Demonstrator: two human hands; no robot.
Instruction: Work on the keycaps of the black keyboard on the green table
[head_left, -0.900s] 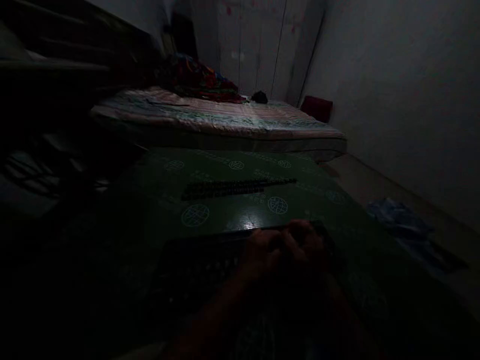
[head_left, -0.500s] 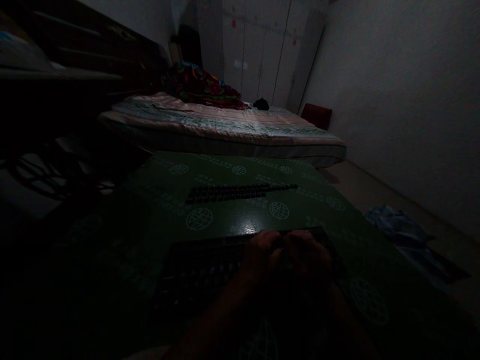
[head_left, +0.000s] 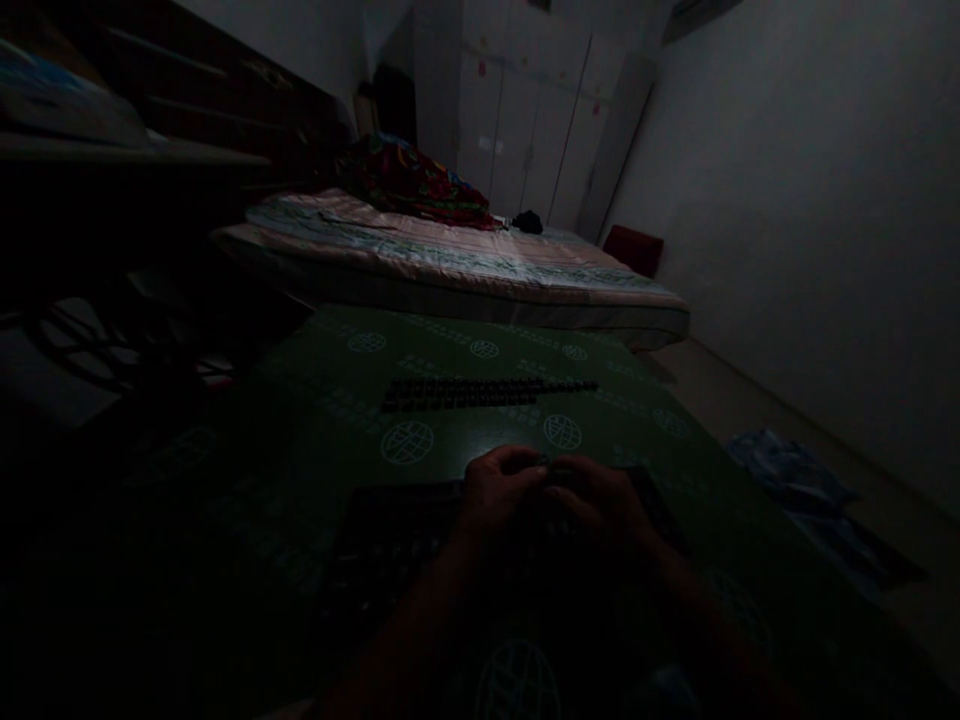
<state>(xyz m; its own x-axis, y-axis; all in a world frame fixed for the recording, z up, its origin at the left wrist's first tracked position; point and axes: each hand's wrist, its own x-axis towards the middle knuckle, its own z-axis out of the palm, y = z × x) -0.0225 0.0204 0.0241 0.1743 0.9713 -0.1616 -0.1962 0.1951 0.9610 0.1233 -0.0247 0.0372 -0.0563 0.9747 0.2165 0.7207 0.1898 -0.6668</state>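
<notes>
A black keyboard [head_left: 390, 548] lies on the green table in front of me, its right part mostly covered by my hands. My left hand [head_left: 499, 490] is raised over the keyboard's top edge, fingers closed in a pinch. Facing it, my right hand [head_left: 600, 500] is closed too, and the fingertips of both meet at a small dark piece [head_left: 542, 461] that looks like a keycap. Gloom hides its exact shape. Beyond the keyboard, several loose black keycaps [head_left: 457, 393] are lined up in rows on the table.
The green tabletop [head_left: 315, 430] carries white globe prints. Behind it stands a bed [head_left: 450, 260] with a red patterned blanket [head_left: 420, 185]. To the left is a dark table with a wheel [head_left: 82, 350] below. Cloth [head_left: 787, 465] lies on the floor at right.
Both hands have lifted from the right part of the keyboard toward its top edge, and their fingertips have come together around the small dark piece. The view has tilted up slightly.
</notes>
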